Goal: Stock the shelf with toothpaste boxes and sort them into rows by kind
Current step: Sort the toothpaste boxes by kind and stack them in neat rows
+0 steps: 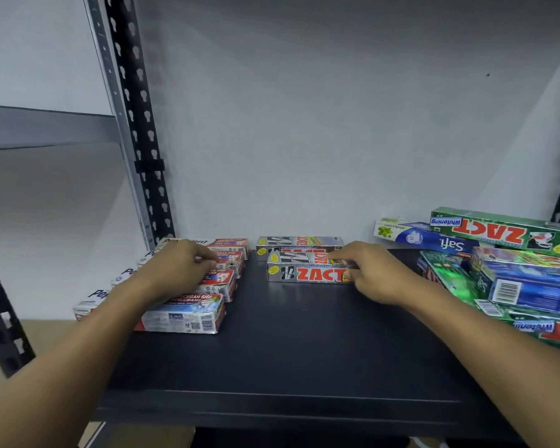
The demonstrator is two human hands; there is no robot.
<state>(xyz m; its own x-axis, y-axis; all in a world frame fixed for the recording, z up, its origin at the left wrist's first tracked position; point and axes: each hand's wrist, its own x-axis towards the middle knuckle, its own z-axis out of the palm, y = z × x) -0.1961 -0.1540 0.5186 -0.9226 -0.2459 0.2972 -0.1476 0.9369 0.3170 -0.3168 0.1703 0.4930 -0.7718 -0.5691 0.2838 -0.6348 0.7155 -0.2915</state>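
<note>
**Head view**

A row of red boxes (188, 313) is laid at 9 o'clock on the shelf (288, 350), running front to back beside the post (136, 124). Their left ends are blurred and partly covered by the forearm, and only fragments of print can be read. The left hand (178, 270) is rested on the middle of the row, with the fingers curled down and close together. The fingertips are hidden against the boxes, so it cannot be told whether a box is gripped.

At 12 o'clock, the front silver box (307, 273) is set just ahead of the rear silver box (298, 243), parallel to it. The right end of the front silver box is pinched by the right hand (375, 273), index finger on top and thumb on the front face. That end is covered by the hand.

At 3 o'clock, a loose pile (514, 286) is stacked and is cut off by the frame edge. A green box (498, 234) and a blue box (434, 242) are seen at its rear, with their print upside down. The lower boxes are blurred.
</note>
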